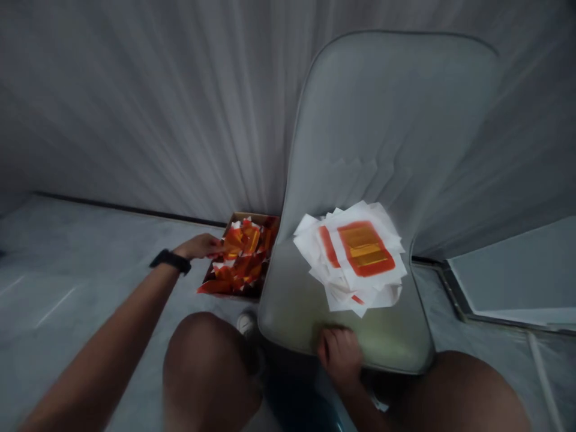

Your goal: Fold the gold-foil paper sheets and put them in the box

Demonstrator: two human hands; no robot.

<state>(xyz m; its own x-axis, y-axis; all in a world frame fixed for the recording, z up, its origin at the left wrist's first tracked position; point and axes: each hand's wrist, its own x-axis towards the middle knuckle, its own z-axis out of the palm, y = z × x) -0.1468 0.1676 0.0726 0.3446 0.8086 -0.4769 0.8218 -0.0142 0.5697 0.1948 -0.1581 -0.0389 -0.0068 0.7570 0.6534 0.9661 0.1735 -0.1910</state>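
Note:
My left hand [201, 246], with a dark band on the wrist, reaches to the left side of an open box [228, 293]. Its fingers are pressed together at the edge of a folded orange-and-gold paper [234, 241] in the box; blur softens the fingertips. Several such crumpled or folded papers fill the box. Curled into a loose fist, my right hand [341, 355] rests at the front edge of the chair seat [292, 312], and nothing shows in it. Behind it lies a fanned stack of white paper sheets [360, 252], the top one bearing an orange square with gold foil.
The pale green chair's backrest [396, 108] stands against a grey curtain [180, 108]. My knees [204, 366] flank the seat's front. A shoe [246, 324] shows below the box on the marble-like floor [90, 270]. At right is a pale panel with a dark edge [517, 270].

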